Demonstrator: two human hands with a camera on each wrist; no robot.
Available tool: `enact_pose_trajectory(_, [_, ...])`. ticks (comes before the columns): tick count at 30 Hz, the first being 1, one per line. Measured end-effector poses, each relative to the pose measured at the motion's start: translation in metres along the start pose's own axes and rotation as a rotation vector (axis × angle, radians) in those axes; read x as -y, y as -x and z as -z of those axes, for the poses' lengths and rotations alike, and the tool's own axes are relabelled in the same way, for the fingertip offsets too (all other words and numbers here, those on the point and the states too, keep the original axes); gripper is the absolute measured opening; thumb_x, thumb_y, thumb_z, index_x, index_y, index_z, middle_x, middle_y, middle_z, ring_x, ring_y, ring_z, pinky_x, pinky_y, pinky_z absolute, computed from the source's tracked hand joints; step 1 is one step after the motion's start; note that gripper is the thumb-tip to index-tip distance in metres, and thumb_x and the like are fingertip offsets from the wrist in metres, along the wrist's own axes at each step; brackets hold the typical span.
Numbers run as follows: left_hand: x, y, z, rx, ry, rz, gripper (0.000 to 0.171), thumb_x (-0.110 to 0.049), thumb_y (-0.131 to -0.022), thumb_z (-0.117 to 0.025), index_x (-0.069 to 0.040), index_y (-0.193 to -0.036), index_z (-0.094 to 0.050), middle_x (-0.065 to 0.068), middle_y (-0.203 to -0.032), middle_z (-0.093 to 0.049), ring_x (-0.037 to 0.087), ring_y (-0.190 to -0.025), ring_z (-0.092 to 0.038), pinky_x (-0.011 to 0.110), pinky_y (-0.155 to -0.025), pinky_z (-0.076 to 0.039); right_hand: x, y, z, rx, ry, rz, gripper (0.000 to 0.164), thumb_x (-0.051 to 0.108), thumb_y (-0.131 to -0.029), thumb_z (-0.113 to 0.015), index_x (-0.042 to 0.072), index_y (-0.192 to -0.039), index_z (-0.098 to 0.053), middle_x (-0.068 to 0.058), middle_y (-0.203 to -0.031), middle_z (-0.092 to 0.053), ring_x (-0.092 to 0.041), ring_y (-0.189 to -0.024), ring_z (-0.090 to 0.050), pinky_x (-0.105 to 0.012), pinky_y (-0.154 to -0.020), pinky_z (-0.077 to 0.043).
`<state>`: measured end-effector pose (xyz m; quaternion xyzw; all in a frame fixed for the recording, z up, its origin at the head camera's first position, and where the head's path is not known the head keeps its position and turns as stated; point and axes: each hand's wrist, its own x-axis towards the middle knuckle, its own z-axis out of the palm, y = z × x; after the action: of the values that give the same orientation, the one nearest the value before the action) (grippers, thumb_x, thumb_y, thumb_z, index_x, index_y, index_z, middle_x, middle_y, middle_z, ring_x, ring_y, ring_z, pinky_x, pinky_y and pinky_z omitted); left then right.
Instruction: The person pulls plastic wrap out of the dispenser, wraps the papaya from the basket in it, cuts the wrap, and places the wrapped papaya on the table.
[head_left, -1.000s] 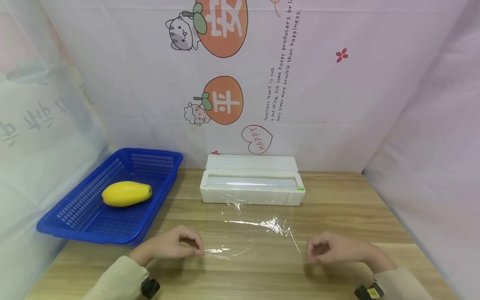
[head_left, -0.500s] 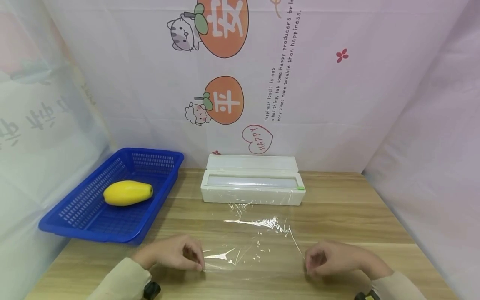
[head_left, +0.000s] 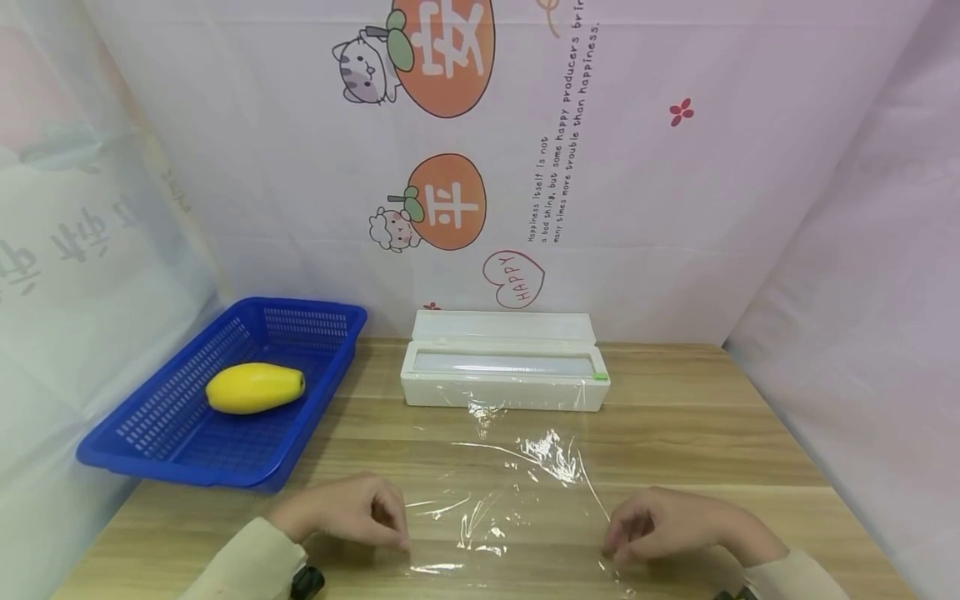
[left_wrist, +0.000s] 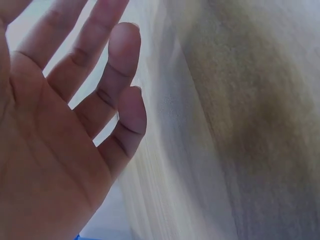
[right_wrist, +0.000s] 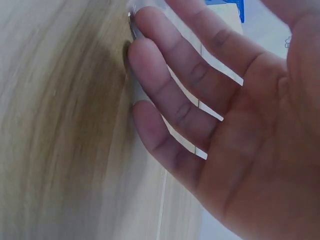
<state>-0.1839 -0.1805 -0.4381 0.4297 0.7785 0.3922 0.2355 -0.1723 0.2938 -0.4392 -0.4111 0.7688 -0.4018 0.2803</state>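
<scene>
Our left hand [head_left: 358, 510] and right hand [head_left: 671, 525] pinch the film [head_left: 491, 500], having drawn nearer us; more spans out. The box [head_left: 502, 393] hasn't moved.

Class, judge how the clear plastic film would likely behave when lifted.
The clear plastic film is probably floppy and apt to wrinkle: creased glints run across it. It is likely light for its size, since the wood-grain table shows plainly through it.

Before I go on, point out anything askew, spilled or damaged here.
Nothing stands out. The clear film is creased, ordinary for thin wrap; the white box sits upright, lid open, and the yellow fruit lies in the blue basket.
</scene>
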Motion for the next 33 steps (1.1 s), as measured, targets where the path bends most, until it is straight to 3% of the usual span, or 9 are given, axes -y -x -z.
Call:
enact_pose_trajectory(4, [0.000, 0.000, -0.001, 0.026, 0.049, 0.008, 0.010, -0.022, -0.089, -0.077, -0.012, -0.094, -0.078, -0.016, -0.086, -0.067, -0.004, -0.073, -0.059, 0.021, -0.064, -0.055, 0.001, 0.000, -0.001, -0.069, 0.044, -0.009, 0.019, 0.009, -0.093, -0.069, 0.013, -0.111, -0.070, 0.007, -0.091, -0.069, -0.006, -0.080, -0.065, -0.027, -0.072, -0.056])
enact_pose_trajectory(8, [0.001, 0.000, -0.001, 0.019, 0.069, 0.012, 0.014, -0.019, -0.089, -0.077, -0.010, -0.100, -0.076, -0.012, -0.088, -0.069, -0.002, -0.074, -0.060, 0.023, -0.066, -0.056, 0.003, -0.001, -0.005, -0.213, 0.146, -0.055, 0.022, 0.021, -0.094, -0.071, 0.015, -0.115, -0.068, 0.005, -0.103, -0.070, -0.011, -0.092, -0.066, -0.030, -0.080, -0.057])
enact_pose_trajectory(15, [0.003, 0.002, 0.003, -0.028, 0.021, 0.028, 0.018, -0.019, -0.090, -0.076, -0.012, -0.106, -0.073, -0.008, -0.093, -0.070, 0.002, -0.082, -0.063, 0.026, -0.074, -0.056, 0.004, -0.002, -0.015, -0.396, 0.527, -0.105, 0.052, 0.048, -0.085, -0.076, 0.018, -0.127, -0.065, 0.010, -0.122, -0.064, -0.018, -0.112, -0.059, -0.046, -0.094, -0.051])
enact_pose_trajectory(24, [-0.003, 0.005, 0.015, -0.077, -0.063, 0.036, 0.021, -0.026, -0.093, -0.072, -0.012, -0.108, -0.071, -0.016, -0.093, -0.066, 0.003, -0.086, -0.062, 0.027, -0.077, -0.054, -0.002, -0.001, -0.026, -0.457, 0.681, -0.121, 0.083, 0.064, -0.073, -0.078, 0.013, -0.136, -0.059, 0.001, -0.134, -0.058, -0.027, -0.120, -0.055, -0.055, -0.098, -0.046])
enact_pose_trajectory(33, [0.001, 0.008, 0.035, -0.164, -0.137, 0.053, 0.022, -0.026, -0.095, -0.070, -0.011, -0.110, -0.072, -0.016, -0.092, -0.067, 0.005, -0.085, -0.063, 0.028, -0.076, -0.053, -0.004, -0.001, -0.029, -0.448, 0.741, -0.101, 0.088, 0.066, -0.071, -0.079, 0.014, -0.139, -0.058, 0.000, -0.140, -0.056, -0.029, -0.126, -0.052, -0.057, -0.100, -0.044])
